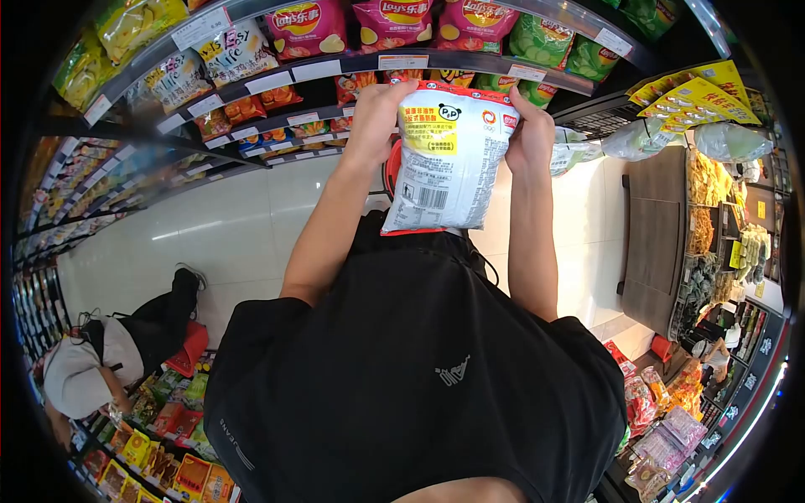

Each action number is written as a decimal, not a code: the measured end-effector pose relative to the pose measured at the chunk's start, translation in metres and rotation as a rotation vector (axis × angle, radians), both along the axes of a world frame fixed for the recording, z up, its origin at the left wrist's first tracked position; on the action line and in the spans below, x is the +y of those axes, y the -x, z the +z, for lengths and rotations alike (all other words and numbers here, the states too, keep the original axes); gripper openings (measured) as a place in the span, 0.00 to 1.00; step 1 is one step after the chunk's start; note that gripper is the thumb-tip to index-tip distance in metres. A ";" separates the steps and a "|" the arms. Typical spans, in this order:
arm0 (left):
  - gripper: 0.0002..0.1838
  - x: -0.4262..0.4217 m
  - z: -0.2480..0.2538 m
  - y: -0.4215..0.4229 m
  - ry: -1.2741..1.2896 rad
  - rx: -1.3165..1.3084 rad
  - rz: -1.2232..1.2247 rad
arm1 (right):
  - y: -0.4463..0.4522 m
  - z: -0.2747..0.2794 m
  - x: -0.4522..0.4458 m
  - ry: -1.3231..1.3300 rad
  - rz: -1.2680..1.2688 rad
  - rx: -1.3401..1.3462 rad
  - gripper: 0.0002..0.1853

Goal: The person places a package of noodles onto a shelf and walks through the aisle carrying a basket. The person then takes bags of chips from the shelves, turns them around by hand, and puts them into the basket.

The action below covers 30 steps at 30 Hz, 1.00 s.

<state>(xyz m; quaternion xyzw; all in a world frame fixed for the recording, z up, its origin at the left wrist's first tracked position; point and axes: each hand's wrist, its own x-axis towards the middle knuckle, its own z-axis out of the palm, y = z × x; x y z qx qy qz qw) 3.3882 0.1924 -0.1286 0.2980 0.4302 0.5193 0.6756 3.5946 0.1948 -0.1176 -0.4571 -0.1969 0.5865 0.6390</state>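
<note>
A silver-white bag of chips [449, 163] with red ends hangs upright between my hands, its printed back facing me. A barcode, a yellow text box and a panda logo show on it. My left hand [381, 117] grips the upper left corner, fingers closed on it. At the upper right corner, my right hand [530, 134] pinches the other side. Behind the bag, part of a red basket [392, 168] peeks out near my left wrist. Shelves of chip bags stand just beyond my hands.
Ahead run store shelves [360, 63] packed with snack bags. To the right, yellow packs [692, 96] and plastic bags [637, 138] hang near a brown display stand [650, 251]. A person [92, 365] bends over a snack display at the lower left. Pale floor tiles [243, 222] lie between.
</note>
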 end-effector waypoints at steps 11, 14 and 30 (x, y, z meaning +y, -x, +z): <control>0.14 0.003 0.001 0.000 -0.008 -0.006 -0.007 | -0.001 -0.005 0.007 0.010 -0.016 0.043 0.09; 0.14 0.004 -0.001 0.002 -0.030 0.022 -0.047 | -0.001 -0.008 0.009 -0.008 -0.019 0.028 0.09; 0.14 0.007 -0.004 0.000 0.006 -0.002 -0.064 | -0.006 -0.013 0.013 0.007 0.087 0.077 0.13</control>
